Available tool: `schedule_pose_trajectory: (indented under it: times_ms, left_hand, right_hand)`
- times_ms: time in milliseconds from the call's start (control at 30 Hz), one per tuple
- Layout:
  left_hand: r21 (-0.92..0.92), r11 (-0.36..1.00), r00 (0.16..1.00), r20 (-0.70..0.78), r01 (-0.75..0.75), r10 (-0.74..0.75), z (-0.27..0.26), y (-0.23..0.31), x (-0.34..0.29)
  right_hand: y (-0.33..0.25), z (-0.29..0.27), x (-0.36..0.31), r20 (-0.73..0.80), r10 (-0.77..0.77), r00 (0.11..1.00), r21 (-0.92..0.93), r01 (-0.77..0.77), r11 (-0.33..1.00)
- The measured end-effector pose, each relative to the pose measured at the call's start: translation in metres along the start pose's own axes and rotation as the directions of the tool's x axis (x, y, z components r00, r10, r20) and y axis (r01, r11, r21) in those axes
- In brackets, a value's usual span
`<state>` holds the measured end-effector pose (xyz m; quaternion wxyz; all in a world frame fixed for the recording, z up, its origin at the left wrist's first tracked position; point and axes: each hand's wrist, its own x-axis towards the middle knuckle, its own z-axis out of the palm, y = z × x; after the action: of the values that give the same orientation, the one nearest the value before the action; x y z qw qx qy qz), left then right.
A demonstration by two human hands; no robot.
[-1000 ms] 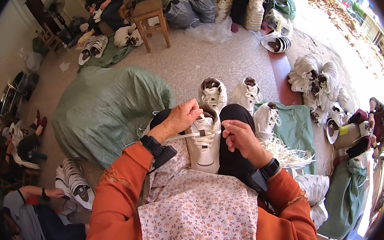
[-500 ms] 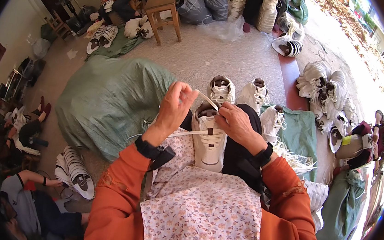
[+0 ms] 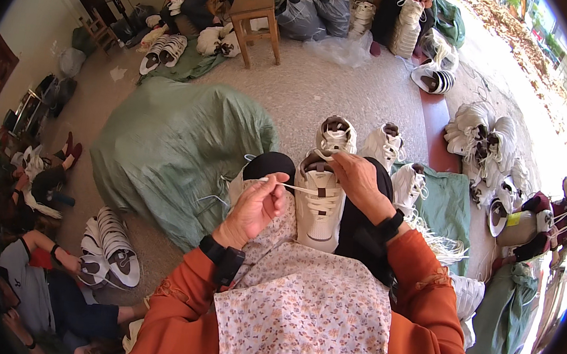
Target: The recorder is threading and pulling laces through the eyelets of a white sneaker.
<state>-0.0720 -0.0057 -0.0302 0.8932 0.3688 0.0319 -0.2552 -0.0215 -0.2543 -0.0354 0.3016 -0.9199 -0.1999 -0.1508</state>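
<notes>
**Lacing a white shoe on the lap**

On the lap, over a flowered cotton apron point(image 3: 305, 309), stands the white leather-look sneaker point(image 3: 320, 204), toe toward the body and opening toward the knees. I read the step in hand as threading: a thin white flat lace point(image 3: 296, 188) runs taut from the shoe's eyelet rows out to the left. My left hand point(image 3: 253, 208) has its fingers curled narrow, pinching the free end of that lace between thumb and forefinger. My right hand point(image 3: 358, 181) rests on the shoe's collar and tongue, fingers bent over the rim and steadying it; whether it also grips a second lace end I cannot tell.

My judgement is that the next move calls for a steady pull to take up slack, then a fine aim of the lace tip at a small eyelet, with the right hand bracing the upper so it does not twist.

The sneaker is smooth and stiff-sided, with a padded collar and dark lining. The lace looks soft and limp where untensioned. Just beyond the knees two more white sneakers point(image 3: 359, 140) stand upright on the speckled grey floor point(image 3: 319, 88). To the left lies a big green woven sack point(image 3: 176, 153), bulging and creased. Loose white laces point(image 3: 438, 240) lie bundled to the right.
</notes>
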Motion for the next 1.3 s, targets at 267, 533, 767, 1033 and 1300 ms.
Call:
schedule_pose_trajectory:
  times_ms: [267,533,767,1033,1300]
  left_hand:
    - [0.046,0.884,0.862,-0.204,-0.465,0.464,-0.065,0.076,-0.056]
    - [0.085,0.774,0.657,-0.476,-0.627,0.584,-0.107,0.096,-0.096]
    - [0.407,0.853,0.862,-0.243,-0.325,0.445,-0.080,0.091,-0.080]
    - [0.869,-0.178,0.739,0.488,-0.462,0.464,-0.030,0.021,0.012]
    - [0.736,-0.516,0.843,0.536,-0.437,0.050,-0.019,0.005,0.038]
  right_hand:
    - [0.005,-0.078,-0.055,0.004,0.346,0.938,0.990,-0.053,0.133]
    - [0.120,-0.168,-0.174,0.035,0.571,0.820,0.998,0.001,-0.062]
    - [0.131,-0.144,-0.204,0.083,0.867,0.492,0.486,-0.780,0.395]
    - [-0.026,-0.063,-0.048,0.544,0.393,0.741,0.576,-0.671,0.467]
    - [-0.062,-0.016,-0.019,0.676,0.255,0.692,0.504,-0.686,0.524]
